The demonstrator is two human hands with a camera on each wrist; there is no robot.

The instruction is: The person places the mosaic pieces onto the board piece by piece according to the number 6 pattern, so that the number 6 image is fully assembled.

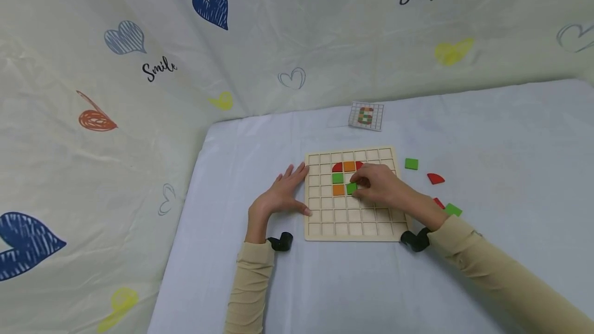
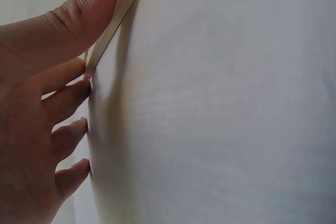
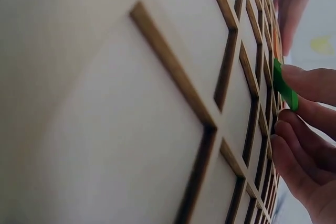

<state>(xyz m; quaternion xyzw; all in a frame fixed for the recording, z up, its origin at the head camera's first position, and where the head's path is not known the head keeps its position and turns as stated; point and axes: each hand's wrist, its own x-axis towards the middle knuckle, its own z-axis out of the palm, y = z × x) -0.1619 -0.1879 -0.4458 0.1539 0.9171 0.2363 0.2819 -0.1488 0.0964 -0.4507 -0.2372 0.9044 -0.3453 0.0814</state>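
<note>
A wooden grid board (image 1: 327, 229) lies flat on the white-covered table. In its upper cells sit two red quarter-round tiles, the left one (image 1: 337, 167) plainest, an orange square tile (image 1: 349, 166) between them, a green square tile (image 1: 337, 178) and a lower orange tile (image 1: 339, 190). My right hand (image 1: 380, 184) pinches another green square tile (image 3: 285, 86) between thumb and finger, tilted at a cell beside the lower orange tile. Spread along the board's left edge, my left hand (image 1: 280, 195) touches it with thumb (image 2: 97, 9) and fingertips.
Right of the board lie a green tile (image 1: 411, 164), a red quarter-round tile (image 1: 435, 178), and another red piece (image 1: 439, 203) beside a green one (image 1: 453, 210), partly behind my right forearm. A small pattern card (image 1: 366, 116) lies behind the board, near the printed cloth backdrop (image 1: 260, 40).
</note>
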